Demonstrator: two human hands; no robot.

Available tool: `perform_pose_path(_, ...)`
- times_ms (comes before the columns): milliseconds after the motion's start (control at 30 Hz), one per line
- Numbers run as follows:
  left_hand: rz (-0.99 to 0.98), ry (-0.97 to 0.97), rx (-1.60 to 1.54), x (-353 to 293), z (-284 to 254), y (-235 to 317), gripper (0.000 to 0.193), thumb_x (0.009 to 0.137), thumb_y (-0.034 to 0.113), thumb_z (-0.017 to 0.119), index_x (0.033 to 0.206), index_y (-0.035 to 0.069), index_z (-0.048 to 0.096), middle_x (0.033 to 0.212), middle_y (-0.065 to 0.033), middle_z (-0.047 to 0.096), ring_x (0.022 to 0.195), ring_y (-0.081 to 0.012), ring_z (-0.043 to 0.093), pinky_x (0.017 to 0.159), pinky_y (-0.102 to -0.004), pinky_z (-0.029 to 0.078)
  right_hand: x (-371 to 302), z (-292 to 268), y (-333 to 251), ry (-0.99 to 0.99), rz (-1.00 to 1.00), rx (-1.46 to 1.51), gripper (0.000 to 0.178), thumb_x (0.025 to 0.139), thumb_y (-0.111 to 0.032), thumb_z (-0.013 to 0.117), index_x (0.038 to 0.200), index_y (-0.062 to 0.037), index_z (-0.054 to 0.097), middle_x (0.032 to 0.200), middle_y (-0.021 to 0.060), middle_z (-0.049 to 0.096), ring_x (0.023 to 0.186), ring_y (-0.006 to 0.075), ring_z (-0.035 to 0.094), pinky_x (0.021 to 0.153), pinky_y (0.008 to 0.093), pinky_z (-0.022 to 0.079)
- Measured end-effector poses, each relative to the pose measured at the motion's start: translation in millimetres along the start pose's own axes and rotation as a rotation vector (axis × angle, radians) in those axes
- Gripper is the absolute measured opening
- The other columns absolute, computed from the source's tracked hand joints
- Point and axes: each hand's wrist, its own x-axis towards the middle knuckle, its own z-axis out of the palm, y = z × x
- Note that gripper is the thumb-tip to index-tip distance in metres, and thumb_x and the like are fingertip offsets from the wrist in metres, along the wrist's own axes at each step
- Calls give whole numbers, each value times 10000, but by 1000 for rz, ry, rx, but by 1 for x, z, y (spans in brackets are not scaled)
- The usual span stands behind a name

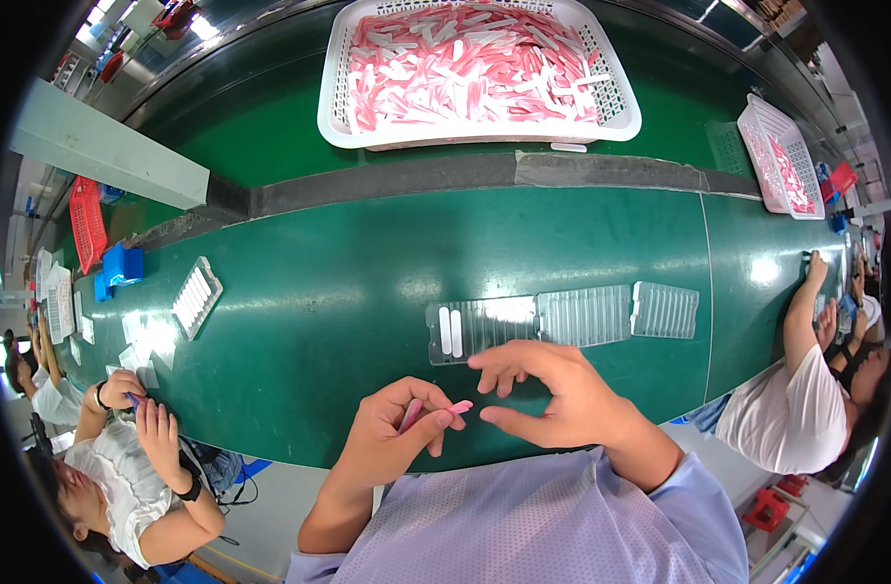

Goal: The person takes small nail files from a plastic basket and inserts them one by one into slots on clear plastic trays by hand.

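My left hand (392, 433), at the near edge of the green table (348, 292), is closed on small pink-and-white plastic strips. One pink strip (411, 416) lies across its fingers, and another pink piece (459, 408) pokes out between thumb and fingertips. My right hand (572, 394) hovers just to the right, thumb and fingers apart, with nothing visible in it. Beyond it lie three clear slotted trays in a row: a left tray (494, 326) with two white strips (450, 332) in its left slots, a middle tray (584, 316) and a right tray (665, 311).
A white basket (484, 139) heaped with pink and white strips stands beyond a dark raised ledge (387, 185). One loose white strip (568, 148) lies beside it. Another filled tray (197, 297) sits left. Co-workers sit at both sides; a pink-white basket (757, 146) is far right.
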Motion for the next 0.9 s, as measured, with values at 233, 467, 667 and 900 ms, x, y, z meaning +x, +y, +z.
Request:
perform_pose_path(233, 3, -47, -71, -1, 3, 3, 78, 1002, -2, 643, 956, 15, 582, 936, -191, 752, 583, -77, 605, 484, -200, 373, 5, 16, 3, 67, 102, 38, 179, 841, -48, 814, 1013, -54, 765, 818, 55, 700, 675, 164, 651, 597, 277, 497)
perform_pose_path(467, 69, 48, -17, -7, -13, -9, 98, 1020, 33, 635, 962, 46, 557, 865, -191, 753, 479, -74, 555, 428, -211, 331, 21, -6, 22, 421, -500, -661, 174, 748, -6, 785, 902, -85, 766, 749, -11, 607, 603, 162, 521, 561, 307, 400)
perform_pose_path(667, 12, 70, -111, -7, -14, -10, 59, 1039, 74, 624, 1011, 59, 574, 855, -172, 750, 470, -69, 542, 413, -203, 292, 25, -9, 37, -39, -471, -873, 245, 749, -134, 761, 992, -106, 762, 1068, 19, 631, 1008, 201, 597, 831, 349, 463)
perform_pose_path(900, -19, 78, -103, -7, -11, -4, 75, 1029, 38, 620, 1101, 25, 603, 933, -184, 755, 534, -66, 567, 444, -195, 316, 23, -10, 17, -47, -395, -724, 341, 777, -164, 786, 1109, -110, 731, 1253, 71, 633, 1240, 280, 563, 958, 431, 455)
